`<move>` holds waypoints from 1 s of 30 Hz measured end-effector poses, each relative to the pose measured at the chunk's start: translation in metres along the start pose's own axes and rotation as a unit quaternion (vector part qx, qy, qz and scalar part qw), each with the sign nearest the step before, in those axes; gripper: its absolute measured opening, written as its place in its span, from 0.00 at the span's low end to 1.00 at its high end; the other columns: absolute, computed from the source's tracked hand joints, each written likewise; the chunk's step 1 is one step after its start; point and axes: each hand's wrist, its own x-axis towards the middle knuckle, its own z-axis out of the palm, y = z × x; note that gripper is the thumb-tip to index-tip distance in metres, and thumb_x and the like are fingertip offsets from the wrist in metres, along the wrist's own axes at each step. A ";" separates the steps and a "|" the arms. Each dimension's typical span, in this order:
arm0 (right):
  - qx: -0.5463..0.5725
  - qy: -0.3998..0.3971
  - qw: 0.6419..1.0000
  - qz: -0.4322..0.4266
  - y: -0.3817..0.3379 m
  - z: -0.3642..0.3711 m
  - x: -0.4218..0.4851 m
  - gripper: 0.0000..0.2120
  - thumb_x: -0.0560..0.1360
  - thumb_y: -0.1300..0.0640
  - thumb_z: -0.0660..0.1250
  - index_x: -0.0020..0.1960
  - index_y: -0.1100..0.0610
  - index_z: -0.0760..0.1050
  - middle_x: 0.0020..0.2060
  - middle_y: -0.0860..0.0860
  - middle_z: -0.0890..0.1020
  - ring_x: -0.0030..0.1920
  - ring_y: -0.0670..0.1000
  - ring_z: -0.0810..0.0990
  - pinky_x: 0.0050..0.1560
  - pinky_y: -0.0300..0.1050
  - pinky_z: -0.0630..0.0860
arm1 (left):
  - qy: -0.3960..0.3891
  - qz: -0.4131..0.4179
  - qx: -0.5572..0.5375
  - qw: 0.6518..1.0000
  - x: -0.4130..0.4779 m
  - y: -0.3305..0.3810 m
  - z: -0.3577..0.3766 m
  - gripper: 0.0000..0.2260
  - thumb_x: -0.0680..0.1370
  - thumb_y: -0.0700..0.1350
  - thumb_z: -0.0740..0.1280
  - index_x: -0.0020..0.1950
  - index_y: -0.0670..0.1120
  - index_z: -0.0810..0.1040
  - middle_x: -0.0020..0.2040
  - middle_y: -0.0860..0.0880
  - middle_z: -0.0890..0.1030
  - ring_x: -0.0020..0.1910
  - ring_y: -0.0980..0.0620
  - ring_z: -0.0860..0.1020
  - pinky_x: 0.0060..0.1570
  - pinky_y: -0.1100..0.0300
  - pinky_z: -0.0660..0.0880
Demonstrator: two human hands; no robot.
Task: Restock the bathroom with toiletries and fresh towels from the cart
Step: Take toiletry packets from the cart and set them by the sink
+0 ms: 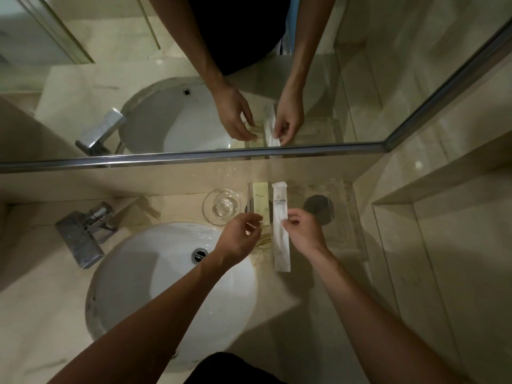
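Left hand (240, 236): fingers curled; fingertips pinch the near part of the pale yellow packet (261, 200).
Right hand (303, 232): thumb and forefinger pinch the right edge of the white sachet (282, 250); the other fingers are loosely curled.
Step in hand: judged to be laying toiletry packets side by side in the clear acrylic tray (357, 231).
Tray contents: pale yellow packet at left, white sachet just beside it, both lengthwise. A dark round object (318, 209) lies to the right; its identity cannot be told.
Sachet position: its near end appears to pass the tray's front edge.
Glass dish (221, 207): stands just left of the tray, behind the sink (155, 273).
Next move: probably calls for squaring both packets, then releasing them.
Towels: none in view.
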 end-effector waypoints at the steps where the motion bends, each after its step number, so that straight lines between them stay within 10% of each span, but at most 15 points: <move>1: -0.008 0.005 1.000 -0.002 0.000 0.001 0.000 0.08 0.80 0.55 0.68 0.58 0.51 0.79 0.46 0.41 0.82 0.47 0.44 0.82 0.48 0.44 0.79 | 0.007 0.004 0.010 1.000 0.000 -0.003 -0.001 0.12 0.80 0.44 0.70 0.63 0.47 0.80 0.55 0.50 0.80 0.50 0.55 0.79 0.49 0.62 0.79; 7: -0.041 0.041 0.998 -0.039 0.006 -0.002 -0.004 0.13 0.78 0.55 0.71 0.62 0.50 0.76 0.48 0.43 0.79 0.48 0.46 0.80 0.43 0.38 0.75 | -0.002 0.050 0.115 0.992 -0.002 -0.017 0.001 0.21 0.78 0.48 0.72 0.70 0.49 0.75 0.65 0.48 0.72 0.64 0.49 0.71 0.66 0.54 0.71; 15: -0.288 -0.029 0.940 -0.180 0.023 -0.011 -0.007 0.31 0.79 0.44 0.68 0.79 0.42 0.61 0.78 0.44 0.63 0.78 0.51 0.56 0.76 0.56 0.57 | -0.041 0.011 0.176 0.984 -0.007 -0.021 0.015 0.32 0.78 0.52 0.72 0.79 0.55 0.63 0.73 0.43 0.63 0.71 0.40 0.64 0.69 0.41 0.70; 30: -0.328 -0.004 0.928 -0.180 0.019 0.001 -0.003 0.32 0.81 0.41 0.62 0.81 0.39 0.53 0.78 0.48 0.60 0.76 0.53 0.53 0.75 0.58 0.57 | -0.043 0.004 0.174 0.984 -0.004 -0.021 0.016 0.33 0.76 0.51 0.74 0.78 0.56 0.63 0.71 0.44 0.66 0.71 0.42 0.64 0.67 0.43 0.72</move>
